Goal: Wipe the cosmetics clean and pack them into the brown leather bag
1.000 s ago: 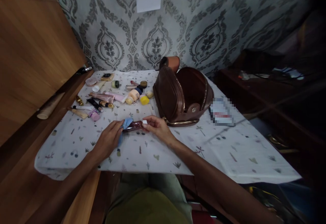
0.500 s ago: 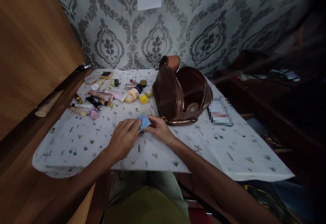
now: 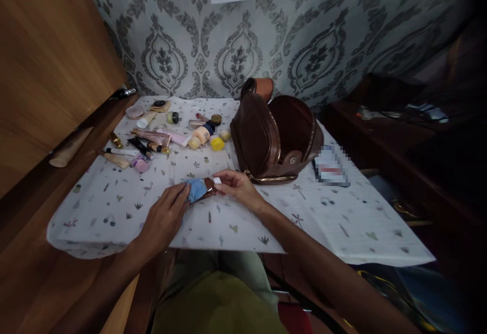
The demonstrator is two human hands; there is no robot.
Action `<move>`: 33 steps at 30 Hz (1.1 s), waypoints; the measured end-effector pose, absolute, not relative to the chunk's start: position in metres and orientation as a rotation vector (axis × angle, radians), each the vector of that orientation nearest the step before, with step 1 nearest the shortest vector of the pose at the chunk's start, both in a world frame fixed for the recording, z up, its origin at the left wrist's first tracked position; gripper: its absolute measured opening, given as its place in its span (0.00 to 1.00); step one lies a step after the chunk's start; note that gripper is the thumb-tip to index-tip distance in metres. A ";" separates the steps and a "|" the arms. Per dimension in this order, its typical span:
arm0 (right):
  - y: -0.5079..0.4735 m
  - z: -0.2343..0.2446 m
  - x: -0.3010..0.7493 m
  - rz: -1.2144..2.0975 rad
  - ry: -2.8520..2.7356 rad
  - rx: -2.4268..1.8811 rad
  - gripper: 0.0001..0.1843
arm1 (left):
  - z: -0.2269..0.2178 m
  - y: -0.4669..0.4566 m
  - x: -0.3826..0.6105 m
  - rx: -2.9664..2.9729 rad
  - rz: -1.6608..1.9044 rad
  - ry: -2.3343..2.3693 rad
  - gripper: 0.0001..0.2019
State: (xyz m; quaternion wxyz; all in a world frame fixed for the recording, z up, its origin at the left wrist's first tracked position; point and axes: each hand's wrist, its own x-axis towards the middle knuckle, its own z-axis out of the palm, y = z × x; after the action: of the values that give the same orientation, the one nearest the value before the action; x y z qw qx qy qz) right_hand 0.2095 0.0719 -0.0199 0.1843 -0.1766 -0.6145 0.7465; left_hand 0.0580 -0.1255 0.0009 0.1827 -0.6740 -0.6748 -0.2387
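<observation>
My left hand point(image 3: 167, 210) is closed on a crumpled blue cloth point(image 3: 197, 190), pressed around one end of a small brown, shiny bottle point(image 3: 209, 187). The bottle's other end has a white tip, perhaps its cap point(image 3: 217, 180), and my right hand point(image 3: 238, 188) pinches it there between thumb and fingers. Cloth and left fingers hide the rest of the bottle. Both hands are low over the white printed tablecloth point(image 3: 228, 235), in front of an open brown leather bag point(image 3: 258, 136) with a gold zip.
Several cosmetics lie at the table's left and back, among them a peach bottle point(image 3: 200, 136), a yellow lidded pot point(image 3: 217, 144), a pink tube point(image 3: 152, 136) and a purple-capped item point(image 3: 141, 164). A blurred packet point(image 3: 332, 165) lies right of the bag. A wooden panel point(image 3: 57, 55) borders the left side.
My left hand and the blue cloth have slid left and slightly down, away from my right fingers. The brown bottle and its white end now show between the hands. The camera view has shifted slightly.
</observation>
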 end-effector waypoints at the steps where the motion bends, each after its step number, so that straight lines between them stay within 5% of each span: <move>1: 0.072 -0.019 0.209 2.113 -1.722 -0.514 0.24 | -0.001 -0.128 0.057 -1.896 -0.683 -1.908 0.20; 11: 0.069 -0.013 0.211 2.115 -1.702 -0.445 0.20 | 0.025 -0.110 0.043 -1.914 -1.072 -2.129 0.15; 16: 0.066 -0.007 0.214 2.110 -1.713 -0.342 0.17 | 0.038 -0.077 0.062 -2.212 -0.997 -2.237 0.17; 33: 0.070 -0.008 0.216 2.051 -1.749 -0.378 0.19 | 0.020 -0.111 0.027 -2.321 -1.424 -2.585 0.23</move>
State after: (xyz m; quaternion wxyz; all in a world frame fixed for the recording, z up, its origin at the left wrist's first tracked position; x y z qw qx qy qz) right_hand 0.2163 0.0700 -0.0082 0.2083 -0.1359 -0.6285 0.7369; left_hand 0.0273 -0.1111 0.0195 -0.3017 -0.5893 -0.6564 -0.3616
